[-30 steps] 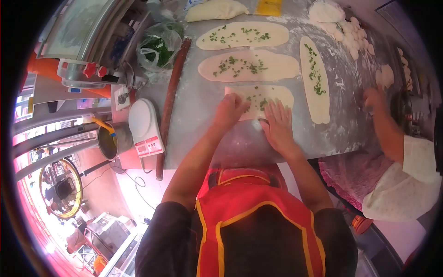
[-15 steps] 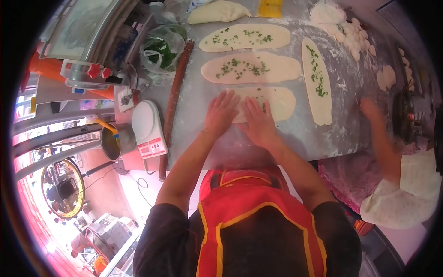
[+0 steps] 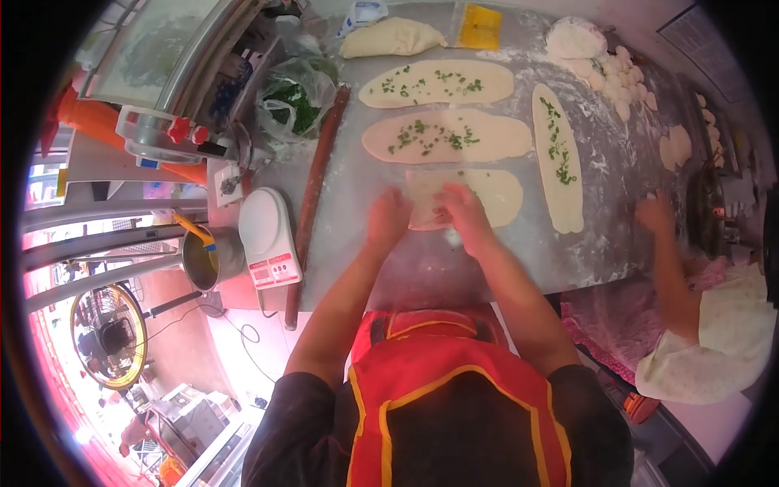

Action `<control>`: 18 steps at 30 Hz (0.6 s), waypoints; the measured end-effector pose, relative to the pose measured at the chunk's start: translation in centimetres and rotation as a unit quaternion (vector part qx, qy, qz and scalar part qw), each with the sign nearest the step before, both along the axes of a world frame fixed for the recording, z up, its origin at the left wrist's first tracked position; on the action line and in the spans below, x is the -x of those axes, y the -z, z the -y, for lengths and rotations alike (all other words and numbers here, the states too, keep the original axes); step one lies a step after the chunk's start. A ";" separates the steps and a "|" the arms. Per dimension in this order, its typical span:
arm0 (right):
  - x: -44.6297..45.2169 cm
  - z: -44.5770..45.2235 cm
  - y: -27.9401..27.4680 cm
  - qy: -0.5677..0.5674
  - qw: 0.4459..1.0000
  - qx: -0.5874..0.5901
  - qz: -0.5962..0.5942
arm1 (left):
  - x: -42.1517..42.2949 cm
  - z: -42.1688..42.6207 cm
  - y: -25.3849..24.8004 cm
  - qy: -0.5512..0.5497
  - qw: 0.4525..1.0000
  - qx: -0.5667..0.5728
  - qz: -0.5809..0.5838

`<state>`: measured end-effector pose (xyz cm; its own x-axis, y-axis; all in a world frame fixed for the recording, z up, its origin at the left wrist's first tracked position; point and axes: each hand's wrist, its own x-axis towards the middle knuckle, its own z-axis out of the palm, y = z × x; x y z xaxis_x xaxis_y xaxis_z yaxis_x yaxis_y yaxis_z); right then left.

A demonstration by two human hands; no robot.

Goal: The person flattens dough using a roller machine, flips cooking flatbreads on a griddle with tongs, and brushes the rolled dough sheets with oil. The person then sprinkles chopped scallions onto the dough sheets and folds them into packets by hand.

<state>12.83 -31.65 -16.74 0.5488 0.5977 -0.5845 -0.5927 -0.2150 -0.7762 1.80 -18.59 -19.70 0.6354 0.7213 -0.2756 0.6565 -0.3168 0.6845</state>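
- My left hand (image 3: 389, 219), the hand nearer the rolling pin (image 3: 324, 138), has its fingers partly bent and close together at the dough sheet's pin-side end; blur hides whether they touch or grip it.
- My right hand (image 3: 468, 215), farther from the pin, reaches over the sheet with fingers loosely curled and slightly apart; I cannot tell whether they pinch any dough.
- The near dough sheet (image 3: 499, 195) lies flat, to the right of the pin, with its long axis running away from the pin, across my reach. Its squarer end faces the pin, beside my left fingers; its rounded end is past my right hand. My right hand is nearer its middle.
- Farther from me, also right of the pin, two scallion-strewn dough sheets (image 3: 499, 140) (image 3: 497, 81) lie roughly parallel to it.
- Farther right from the pin, another scallion-topped strip (image 3: 571, 199) runs lengthwise away from me.
- Left of the pin sit a kitchen scale (image 3: 264, 223) and a bag of chopped greens (image 3: 300, 105).
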 end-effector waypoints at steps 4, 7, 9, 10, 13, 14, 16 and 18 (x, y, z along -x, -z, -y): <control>2.0 0.6 2.7 -0.089 0.938 0.044 0.333 | -1.7 0.2 0.6 -0.031 0.992 0.106 -0.057; 2.0 0.3 3.8 -0.025 0.948 0.039 0.314 | -2.5 -1.0 1.9 -0.044 0.968 0.247 -0.021; 2.0 0.6 4.4 0.010 0.948 0.034 0.317 | -2.6 0.2 1.1 -0.046 0.971 0.234 0.037; 1.7 0.6 3.6 0.011 0.961 0.036 0.276 | -2.9 0.9 -0.6 -0.040 0.968 0.246 0.042; -0.2 1.5 0.3 0.018 0.979 0.044 0.199 | -4.3 3.5 -4.0 -0.035 0.950 0.296 0.093; -0.9 1.8 -0.8 0.020 0.977 0.047 0.206 | -4.8 4.3 -4.4 -0.041 0.937 0.320 0.134; -2.1 2.5 -1.4 0.000 0.971 0.089 0.223 | -5.1 5.0 -4.0 -0.026 0.946 0.275 0.170; -3.0 3.3 -0.2 -0.019 0.957 0.106 0.268 | -5.2 5.2 -2.7 0.019 0.978 0.136 0.160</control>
